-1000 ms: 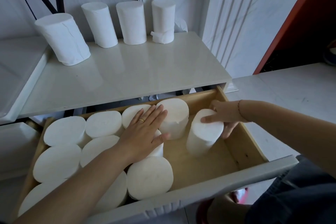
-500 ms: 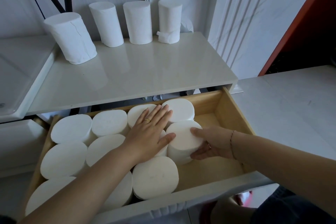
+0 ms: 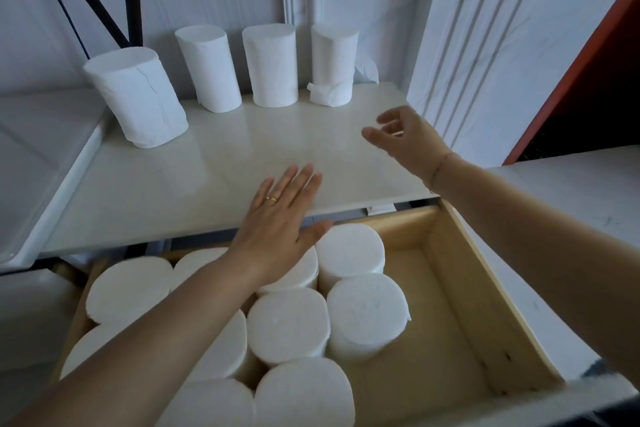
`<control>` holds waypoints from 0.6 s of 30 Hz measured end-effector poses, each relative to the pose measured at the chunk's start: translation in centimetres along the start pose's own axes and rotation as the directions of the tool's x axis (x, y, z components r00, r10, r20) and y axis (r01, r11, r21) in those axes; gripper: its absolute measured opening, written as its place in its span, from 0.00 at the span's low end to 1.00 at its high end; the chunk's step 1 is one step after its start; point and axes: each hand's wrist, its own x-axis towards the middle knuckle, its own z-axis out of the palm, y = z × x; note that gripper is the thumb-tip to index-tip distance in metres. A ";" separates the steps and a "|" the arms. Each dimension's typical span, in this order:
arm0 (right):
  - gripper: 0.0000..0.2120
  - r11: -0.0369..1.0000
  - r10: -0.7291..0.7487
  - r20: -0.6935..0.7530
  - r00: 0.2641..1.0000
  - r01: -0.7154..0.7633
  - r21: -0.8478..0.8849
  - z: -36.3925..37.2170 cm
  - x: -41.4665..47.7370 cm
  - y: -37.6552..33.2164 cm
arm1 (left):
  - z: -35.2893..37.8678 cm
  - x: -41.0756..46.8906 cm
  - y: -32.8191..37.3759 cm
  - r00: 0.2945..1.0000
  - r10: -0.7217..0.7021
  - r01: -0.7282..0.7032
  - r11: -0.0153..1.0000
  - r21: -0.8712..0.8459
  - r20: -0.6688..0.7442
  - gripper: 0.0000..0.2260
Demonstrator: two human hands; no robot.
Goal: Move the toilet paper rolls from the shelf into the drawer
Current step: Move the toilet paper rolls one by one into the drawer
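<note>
The shelf (image 3: 214,184) ran across the middle of the frame, pale and glossy, and below it your wooden drawer (image 3: 485,305) stood pulled out, filling the lower half. Standing rolls (image 3: 287,324) packed the drawer's left and centre, touching one another, while its right side showed bare wood. Four more rolls stood upright along the back of the shelf: a large one (image 3: 136,99) at upper left, then two (image 3: 209,68) (image 3: 272,64) side by side, and the last (image 3: 332,64), with a loose flap at its base, furthest right. Your left hand (image 3: 277,222) lay flat and open, fingers together, over the shelf's front edge, holding nothing. Your right hand (image 3: 405,139) hovered above the shelf's right end, fingers loosely curled, empty, apart from every roll.
</note>
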 end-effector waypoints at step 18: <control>0.43 0.949 0.041 -0.295 0.954 0.056 0.311 7.8 21.3 -2.3 | 1.2 6.8 -3.8 0.997 -0.013 0.009 0.999 0.051 0.071 0.35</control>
